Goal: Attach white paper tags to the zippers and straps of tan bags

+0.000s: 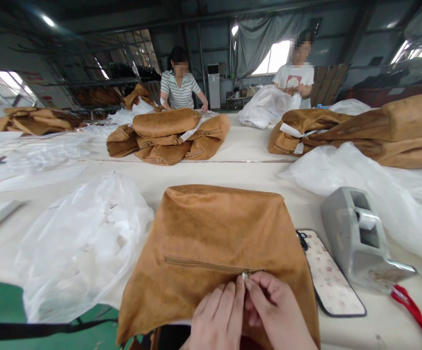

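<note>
A brown suede-like bag lies on the table in front of me, its dark opening at the near edge. A zipper runs across its upper face and looks closed along most of its length. At its right end is the zipper pull, with a small white bit on it that is too small to name. My right hand pinches the pull between thumb and forefinger. My left hand lies just left of it, fingers closed together, its fingertips at the same pull.
Right of the bag lie a patterned phone, a grey tape dispenser and a red strap. A plastic bag of white scraps stands left. Beyond are piled brown bags, more brown bags and two people.
</note>
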### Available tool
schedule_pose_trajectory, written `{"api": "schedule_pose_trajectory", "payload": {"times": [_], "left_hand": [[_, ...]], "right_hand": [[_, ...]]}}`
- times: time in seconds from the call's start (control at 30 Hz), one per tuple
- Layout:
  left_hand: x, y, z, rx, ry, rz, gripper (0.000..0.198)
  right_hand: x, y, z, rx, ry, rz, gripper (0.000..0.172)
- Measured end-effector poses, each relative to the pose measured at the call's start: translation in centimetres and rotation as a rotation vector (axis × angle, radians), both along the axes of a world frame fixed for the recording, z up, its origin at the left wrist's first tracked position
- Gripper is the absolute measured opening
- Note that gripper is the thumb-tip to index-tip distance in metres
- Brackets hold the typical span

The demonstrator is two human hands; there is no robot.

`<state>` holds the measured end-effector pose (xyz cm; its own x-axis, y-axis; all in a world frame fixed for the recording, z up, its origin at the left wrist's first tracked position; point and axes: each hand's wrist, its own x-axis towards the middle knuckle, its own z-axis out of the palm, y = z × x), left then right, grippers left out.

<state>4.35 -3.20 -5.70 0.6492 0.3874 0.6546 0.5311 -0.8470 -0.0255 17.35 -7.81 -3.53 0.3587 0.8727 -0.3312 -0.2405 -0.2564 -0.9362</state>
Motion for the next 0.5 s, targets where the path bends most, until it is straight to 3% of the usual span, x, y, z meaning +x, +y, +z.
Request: {"api": "schedule_pose_trajectory", "payload": {"times": [0.2, 0.3, 0.4, 0.5], "left_hand": [[0.2, -0.7, -0.2, 0.105, 0.111, 0.022, 0.038], [-0.1, -0.6, -0.5, 0.057, 0.071, -0.002, 0.039], [-0.2, 0.2, 0.3, -0.28, -0.073, -0.098, 0.036], [0.5, 0.9, 2.3, -0.913, -0.248, -0.086, 0.033]], "right_hand": [[0.5, -0.1, -0.5, 0.016, 0.039, 0.064, 0.053], [0.6, 0.0, -0.6, 0.004, 0.018, 0.064, 0.054], [0.5, 0.0, -0.5, 0.007, -0.012, 0.049, 0.056], [0.6, -0.1, -0.3, 0.045, -0.037, 0.054, 0.057]]}}
